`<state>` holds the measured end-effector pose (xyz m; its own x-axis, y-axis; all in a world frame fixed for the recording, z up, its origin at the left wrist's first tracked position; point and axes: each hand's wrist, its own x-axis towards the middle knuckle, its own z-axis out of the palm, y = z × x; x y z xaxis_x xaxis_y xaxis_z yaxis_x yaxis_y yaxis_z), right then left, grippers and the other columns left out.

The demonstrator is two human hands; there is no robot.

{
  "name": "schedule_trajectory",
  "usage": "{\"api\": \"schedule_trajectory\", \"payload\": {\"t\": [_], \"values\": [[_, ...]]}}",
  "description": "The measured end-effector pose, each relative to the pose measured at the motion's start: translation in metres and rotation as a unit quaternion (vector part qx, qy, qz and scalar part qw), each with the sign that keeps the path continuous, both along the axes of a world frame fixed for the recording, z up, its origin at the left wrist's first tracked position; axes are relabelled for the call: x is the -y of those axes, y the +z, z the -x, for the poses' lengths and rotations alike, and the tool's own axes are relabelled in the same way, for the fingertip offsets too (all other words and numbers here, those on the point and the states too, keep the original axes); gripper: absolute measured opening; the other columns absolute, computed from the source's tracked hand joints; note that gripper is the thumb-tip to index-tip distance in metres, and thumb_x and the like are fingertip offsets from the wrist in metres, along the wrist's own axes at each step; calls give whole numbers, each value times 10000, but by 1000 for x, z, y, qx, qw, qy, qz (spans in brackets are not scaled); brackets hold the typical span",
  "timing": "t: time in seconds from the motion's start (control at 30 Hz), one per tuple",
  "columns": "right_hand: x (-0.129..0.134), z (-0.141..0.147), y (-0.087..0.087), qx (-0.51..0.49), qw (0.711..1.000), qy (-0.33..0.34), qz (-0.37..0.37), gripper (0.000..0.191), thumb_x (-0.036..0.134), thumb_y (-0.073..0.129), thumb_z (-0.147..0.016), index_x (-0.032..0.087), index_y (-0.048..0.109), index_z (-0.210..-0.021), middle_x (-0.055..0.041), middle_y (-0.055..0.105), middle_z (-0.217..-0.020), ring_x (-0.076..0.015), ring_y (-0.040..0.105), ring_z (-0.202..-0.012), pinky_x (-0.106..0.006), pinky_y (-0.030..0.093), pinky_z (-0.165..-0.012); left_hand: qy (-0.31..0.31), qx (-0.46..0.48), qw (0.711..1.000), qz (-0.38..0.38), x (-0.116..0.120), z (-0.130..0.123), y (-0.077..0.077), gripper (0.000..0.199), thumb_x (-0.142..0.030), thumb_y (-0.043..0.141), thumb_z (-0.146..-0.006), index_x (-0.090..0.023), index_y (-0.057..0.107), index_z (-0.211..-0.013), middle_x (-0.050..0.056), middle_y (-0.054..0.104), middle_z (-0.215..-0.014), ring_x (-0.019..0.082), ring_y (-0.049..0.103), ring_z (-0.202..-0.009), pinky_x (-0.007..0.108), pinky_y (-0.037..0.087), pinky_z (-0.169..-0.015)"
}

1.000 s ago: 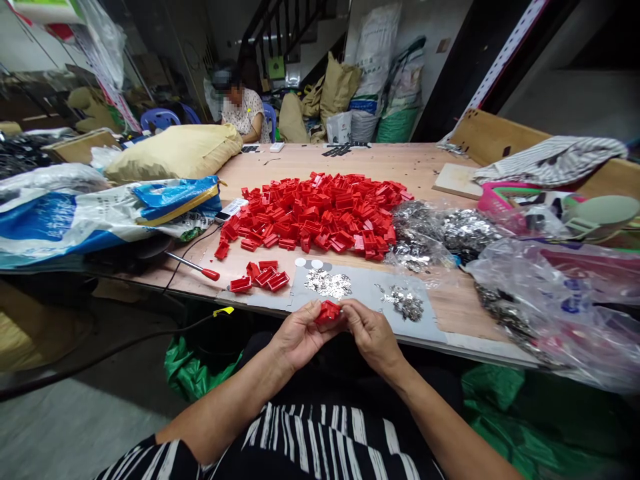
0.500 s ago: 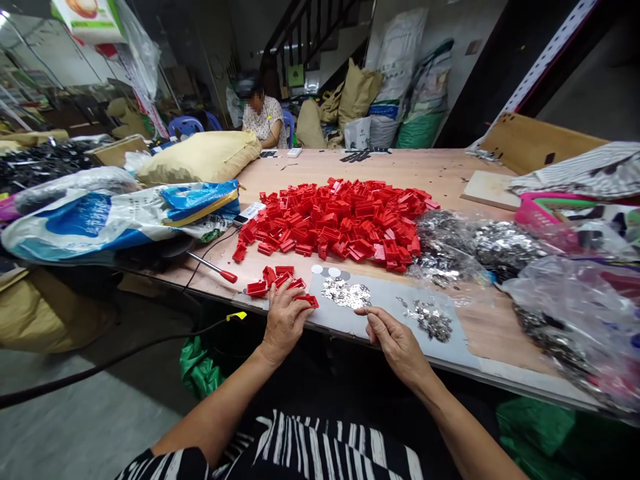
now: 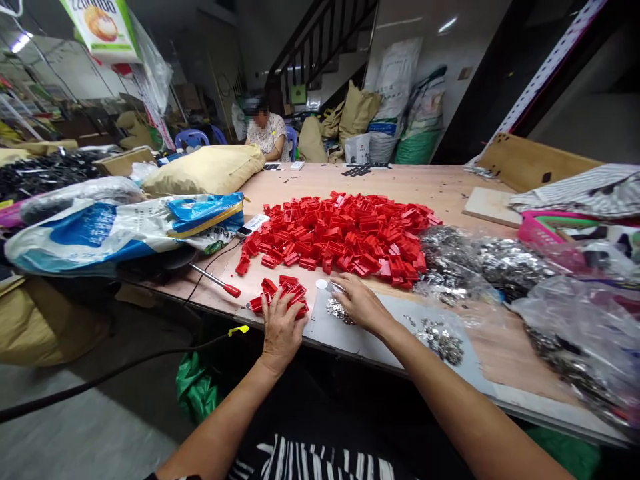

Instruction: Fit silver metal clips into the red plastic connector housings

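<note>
Leftward of red parts, bag print, probably Chinese

A single head-worn view looks forward and down: left hand and right hand close, bench stretching away beyond them, staircase far back.
</note>
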<state>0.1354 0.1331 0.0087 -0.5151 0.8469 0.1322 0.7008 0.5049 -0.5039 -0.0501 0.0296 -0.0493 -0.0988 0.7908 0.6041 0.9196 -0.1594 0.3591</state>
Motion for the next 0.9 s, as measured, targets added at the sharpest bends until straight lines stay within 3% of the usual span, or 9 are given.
{"api": "schedule_trajectory", "payload": {"t": [0.2, 0.43, 0.53, 0.63, 0.7, 0.77, 0.9], "values": [[-28, 27, -1, 17, 999, -19, 32, 402, 227, 551, -873, 203, 582, -1273, -121, 509, -1348, -237, 553, -1139, -331, 408, -962, -21, 13, 1000, -4, 11, -6, 4, 214, -215, 580, -852, -219, 642, -1057, 93, 604, -1243, 317, 413, -1321, 632, 172, -1120], [-28, 21, -2, -87, 995, 12, 55, 340, 278, 518, -900, 193, 630, -1210, -81, 645, -1211, -197, 608, -1065, -307, 456, -906, -64, 43, 996, -37, 14, -8, 12, 272, -185, 582, -845, -209, 605, -1115, 106, 597, -1243, 312, 410, -1328, 612, 220, -1124], [-7, 8, 3, -144, 986, 17, 82, 352, 346, 487, -915, 176, 650, -1177, -69, 700, -1076, -183, 648, -928, -297, 499, -799, -95, 91, 990, -55, 14, -12, 20, 340, -185, 575, -855, -218, 572, -1193, 102, 598, -1248, 287, 416, -1328, 546, 308, -1109], [26, -8, 14, -230, 959, 52, 159, 368, 392, 519, -896, 170, 669, -1148, -60, 710, -980, -173, 644, -823, -275, 503, -708, -109, 185, 976, -34, 14, -17, 30, 455, -243, 603, -852, -226, 505, -1296, 113, 579, -1290, 270, 471, -1282, 472, 402, -1054], [50, -18, 23, -236, 951, 70, 186, 340, 398, 520, -900, 206, 679, -1133, -46, 711, -961, -168, 640, -786, -265, 500, -676, -123, 262, 957, 26, 15, -22, 36, 527, -296, 636, -833, -233, 475, -1331, 119, 577, -1298, 263, 542, -1203, 423, 474, -972], [73, -25, 32, -239, 950, 95, 175, 278, 364, 532, -902, 235, 699, -1084, -39, 702, -1032, -185, 634, -916, -288, 487, -809, -157, 321, 927, 110, 16, -27, 41, 540, -324, 650, -818, -235, 487, -1325, 110, 628, -1221, 244, 616, -1082, 373, 521, -877], [99, -36, 36, -230, 947, 119, 192, 265, 350, 536, -903, 246, 690, -1092, -26, 705, -1009, -184, 635, -897, -287, 485, -812, -213, 369, 878, 218, 20, -38, 44, 408, -277, 659, -794, -216, 597, -1192, 65, 702, -1019, 205, 665, -905, 329, 521, -825]]}}
